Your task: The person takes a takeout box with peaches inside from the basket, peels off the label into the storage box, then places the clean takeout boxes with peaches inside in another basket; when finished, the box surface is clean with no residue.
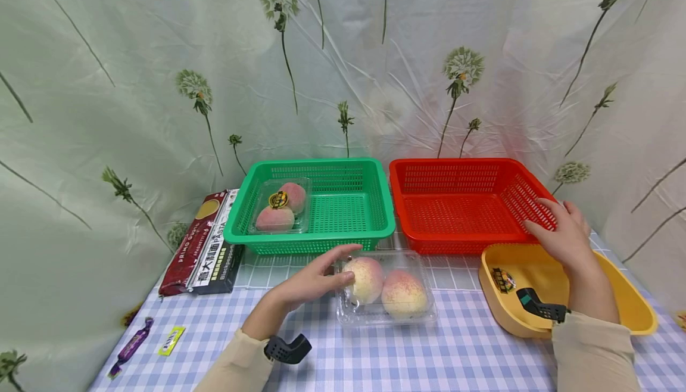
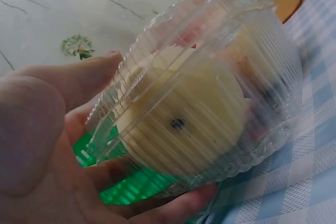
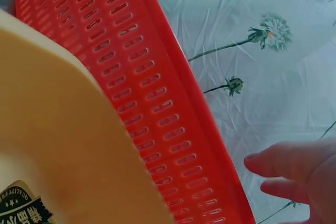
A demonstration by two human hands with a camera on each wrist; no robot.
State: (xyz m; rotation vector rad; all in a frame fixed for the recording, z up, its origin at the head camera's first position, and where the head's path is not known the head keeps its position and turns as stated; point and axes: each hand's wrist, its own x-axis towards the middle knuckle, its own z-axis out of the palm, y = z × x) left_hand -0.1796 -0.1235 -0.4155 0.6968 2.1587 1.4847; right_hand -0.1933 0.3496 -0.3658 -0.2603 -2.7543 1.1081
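A clear plastic clamshell box [image 1: 387, 319] with two peaches [image 1: 404, 294] inside sits in front of the green basket [image 1: 354, 207]. My left hand [image 1: 320, 280] grips the box by its left end. In the left wrist view, the thumb lies along one side of the box [image 2: 262, 40] and the other fingers reach round beneath it. My right hand [image 1: 568, 237] is over the yellow bin [image 1: 632, 305], close to the right side of the red basket [image 1: 445, 243]. Its fingers are loosely bent and hold nothing.
Inside the green basket lies another clear box of peaches [image 1: 289, 204] with a black-and-gold label. A similar label [image 1: 504, 280] shows in the yellow bin. Pasta packs [image 1: 200, 249] lie at the left, with a purple wrapped candy [image 1: 131, 347] and a small yellow packet [image 1: 171, 341] nearer.
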